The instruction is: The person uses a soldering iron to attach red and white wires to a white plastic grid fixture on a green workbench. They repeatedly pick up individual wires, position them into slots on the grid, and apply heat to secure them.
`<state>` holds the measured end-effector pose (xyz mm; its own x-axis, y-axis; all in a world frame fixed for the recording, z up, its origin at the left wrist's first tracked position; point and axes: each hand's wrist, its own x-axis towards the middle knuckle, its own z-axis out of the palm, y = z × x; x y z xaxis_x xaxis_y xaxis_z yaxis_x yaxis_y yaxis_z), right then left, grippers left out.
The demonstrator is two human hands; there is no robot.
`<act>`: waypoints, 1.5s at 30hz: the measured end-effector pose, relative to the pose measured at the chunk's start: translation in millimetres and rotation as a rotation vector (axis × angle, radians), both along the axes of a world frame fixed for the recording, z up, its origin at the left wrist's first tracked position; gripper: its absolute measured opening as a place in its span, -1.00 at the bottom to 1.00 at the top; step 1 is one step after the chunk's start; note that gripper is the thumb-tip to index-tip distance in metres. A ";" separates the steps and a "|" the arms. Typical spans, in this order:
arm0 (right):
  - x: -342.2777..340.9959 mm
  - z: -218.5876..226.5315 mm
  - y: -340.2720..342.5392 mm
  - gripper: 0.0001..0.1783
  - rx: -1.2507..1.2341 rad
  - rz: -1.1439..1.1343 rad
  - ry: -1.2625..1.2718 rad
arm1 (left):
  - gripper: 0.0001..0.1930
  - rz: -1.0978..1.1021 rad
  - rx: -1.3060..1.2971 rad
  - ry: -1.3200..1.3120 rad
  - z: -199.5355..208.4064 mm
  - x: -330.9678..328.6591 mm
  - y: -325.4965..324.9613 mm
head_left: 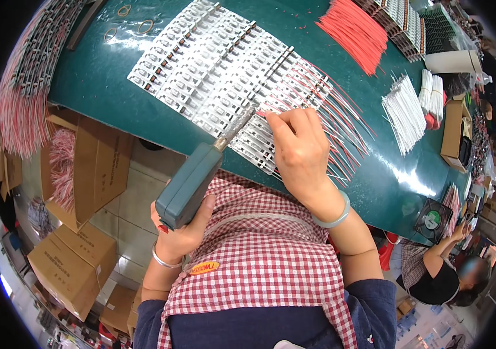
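My left hand (185, 232) is wrapped around the green body of a soldering gun (190, 183). Its metal tip reaches up to the right, onto a panel of small white circuit boards (216, 67) lying on the green table. With thumb and forefinger, my right hand (301, 148) pinches a thin red wire (263, 114), whose end is close to the soldering tip. Whether tip and wire touch is too small to tell. Red and white wires (346, 131) fan out to the right from the panel's right-hand boards, partly behind my right hand.
Loose red wires (352, 35) lie at the far right, with white wires (403, 113) nearer. Wired boards (36, 70) hang over the left edge, above an open cardboard box (105, 168). A black fan (432, 221) and a co-worker (442, 270) are at the right.
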<state>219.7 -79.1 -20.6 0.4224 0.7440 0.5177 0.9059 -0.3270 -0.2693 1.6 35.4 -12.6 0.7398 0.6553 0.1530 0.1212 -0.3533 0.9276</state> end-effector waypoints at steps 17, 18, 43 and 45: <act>-0.3 -1.0 0.7 -0.76 -0.012 -0.007 -0.019 | -0.82 0.048 -0.171 0.085 -0.3 -2.7 -3.4; -0.4 -0.7 0.6 -0.76 -0.017 -0.009 -0.015 | -0.82 0.077 -0.218 0.106 -1.2 -4.7 -5.1; -11.1 -3.9 -2.8 -0.73 0.022 0.028 0.038 | -0.80 -0.005 -0.053 0.022 -1.8 -12.0 -2.6; -10.4 -4.5 -2.7 -0.73 0.025 0.029 0.033 | -0.81 -0.009 -0.065 0.019 0.0 -9.9 -2.7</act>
<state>209.3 -81.8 -25.1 0.4181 0.7434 0.5221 0.9053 -0.2936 -0.3070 -8.3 32.7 -12.6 0.7477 0.6571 0.0960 0.1360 -0.2931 0.9464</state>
